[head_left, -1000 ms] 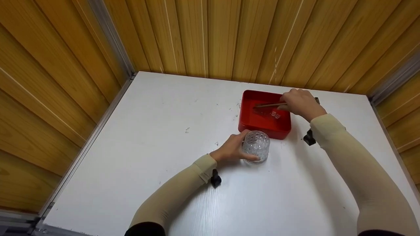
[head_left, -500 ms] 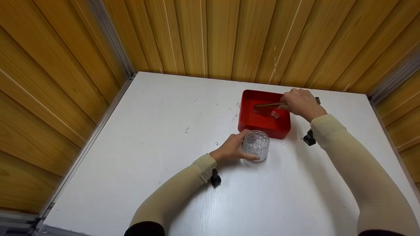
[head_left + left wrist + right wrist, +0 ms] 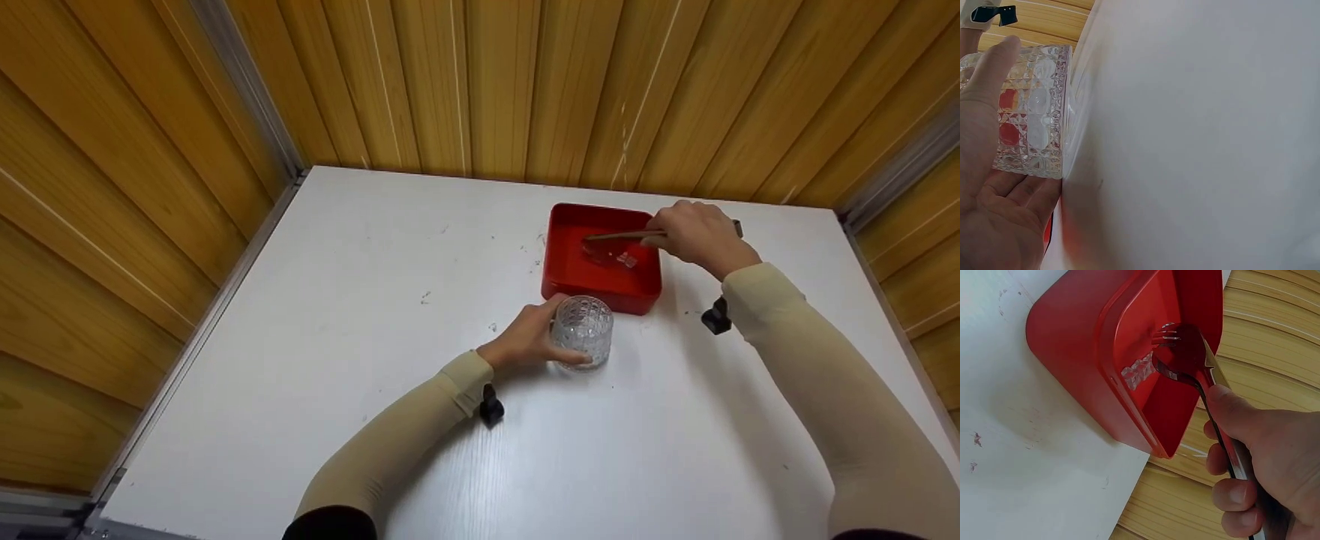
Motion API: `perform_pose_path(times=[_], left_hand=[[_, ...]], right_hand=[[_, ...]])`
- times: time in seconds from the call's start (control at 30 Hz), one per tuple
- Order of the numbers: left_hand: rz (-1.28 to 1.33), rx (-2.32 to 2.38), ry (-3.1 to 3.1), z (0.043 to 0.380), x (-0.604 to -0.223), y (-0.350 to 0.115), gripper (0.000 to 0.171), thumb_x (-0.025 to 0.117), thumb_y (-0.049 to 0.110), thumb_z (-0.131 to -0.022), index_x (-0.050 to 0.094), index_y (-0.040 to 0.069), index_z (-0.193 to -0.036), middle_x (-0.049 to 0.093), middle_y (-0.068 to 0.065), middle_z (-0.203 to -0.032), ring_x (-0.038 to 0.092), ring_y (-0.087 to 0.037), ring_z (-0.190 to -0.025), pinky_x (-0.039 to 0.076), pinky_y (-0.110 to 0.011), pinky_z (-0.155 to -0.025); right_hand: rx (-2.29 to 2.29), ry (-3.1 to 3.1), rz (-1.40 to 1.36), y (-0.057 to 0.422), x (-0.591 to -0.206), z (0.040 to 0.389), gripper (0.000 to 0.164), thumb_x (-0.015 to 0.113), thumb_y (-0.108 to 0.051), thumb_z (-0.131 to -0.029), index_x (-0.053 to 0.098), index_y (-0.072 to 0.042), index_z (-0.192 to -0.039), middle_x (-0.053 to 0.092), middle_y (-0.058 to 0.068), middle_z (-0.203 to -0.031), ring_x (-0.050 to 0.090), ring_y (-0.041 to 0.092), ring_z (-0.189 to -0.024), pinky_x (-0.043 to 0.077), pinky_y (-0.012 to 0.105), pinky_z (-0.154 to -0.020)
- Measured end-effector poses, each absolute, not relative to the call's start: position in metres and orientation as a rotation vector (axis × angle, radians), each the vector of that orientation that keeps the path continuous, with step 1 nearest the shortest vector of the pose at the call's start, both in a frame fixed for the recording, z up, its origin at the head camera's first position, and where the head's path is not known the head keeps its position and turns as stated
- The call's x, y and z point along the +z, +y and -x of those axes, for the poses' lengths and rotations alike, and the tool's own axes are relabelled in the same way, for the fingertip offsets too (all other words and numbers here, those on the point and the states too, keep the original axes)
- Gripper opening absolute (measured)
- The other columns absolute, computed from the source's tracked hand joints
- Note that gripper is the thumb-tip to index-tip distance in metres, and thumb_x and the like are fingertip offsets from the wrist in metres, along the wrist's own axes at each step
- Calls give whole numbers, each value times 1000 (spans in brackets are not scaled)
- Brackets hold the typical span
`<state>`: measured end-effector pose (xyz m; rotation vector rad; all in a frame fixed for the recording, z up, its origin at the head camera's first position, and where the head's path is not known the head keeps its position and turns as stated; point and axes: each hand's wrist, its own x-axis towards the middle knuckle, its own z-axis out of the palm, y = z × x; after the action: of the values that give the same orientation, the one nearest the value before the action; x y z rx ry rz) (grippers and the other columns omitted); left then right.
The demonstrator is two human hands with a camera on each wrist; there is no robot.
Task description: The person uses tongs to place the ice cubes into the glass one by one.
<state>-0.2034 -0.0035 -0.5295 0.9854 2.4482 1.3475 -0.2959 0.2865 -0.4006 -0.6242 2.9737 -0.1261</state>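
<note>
A pair of shiny metal tongs (image 3: 1188, 343) lies nearly level across the head view, its toothed tips pointing left inside the red box (image 3: 630, 302) and its rear end jutting right, past the right grip (image 3: 697, 232), whose fingers curl round both arms. Whether the tips pinch anything, I cannot tell. Clear, glossy cubes (image 3: 1140, 371) lie on the floor of the smooth, round-cornered box. Just in front, a cut-glass tumbler (image 3: 585, 330), faceted with ovals and crosshatching, stands upright on the white desk (image 3: 337, 300), clasped between thumb and fingers of the left grip (image 3: 529, 337).
</note>
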Motion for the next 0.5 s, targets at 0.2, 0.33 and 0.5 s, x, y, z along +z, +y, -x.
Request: perform_pose_path(times=[0.2,0.33,0.5], left_hand=[[-972,1345,2454,205,-531,-4,80,92,43,-75,50,18,-138,68,2,-122,61,-8,-107,48,-20,-94],[-975,1327,2470,206,-530,-4,79,91,44,-76,50,17,-137,68,3,-121,61,-7,-104,48,-19,-92],[-976,1334,2468,207,-530,-6,81,92,44,-75,49,17,-139,68,1,-122,61,-9,-106,48,-19,-93]], right_hand=[[-154,2974,617,288,-398,289,21,77,-24,-94,80,-7,-107,74,7,-85,55,24,-70,47,33,-55],[-169,2965,605,287,-397,284,21,77,-24,-95,80,-7,-106,69,4,-79,53,22,-67,44,33,-53],[-208,2949,576,286,-398,280,23,76,-26,-95,80,-7,-108,67,3,-77,52,22,-67,42,33,-52]])
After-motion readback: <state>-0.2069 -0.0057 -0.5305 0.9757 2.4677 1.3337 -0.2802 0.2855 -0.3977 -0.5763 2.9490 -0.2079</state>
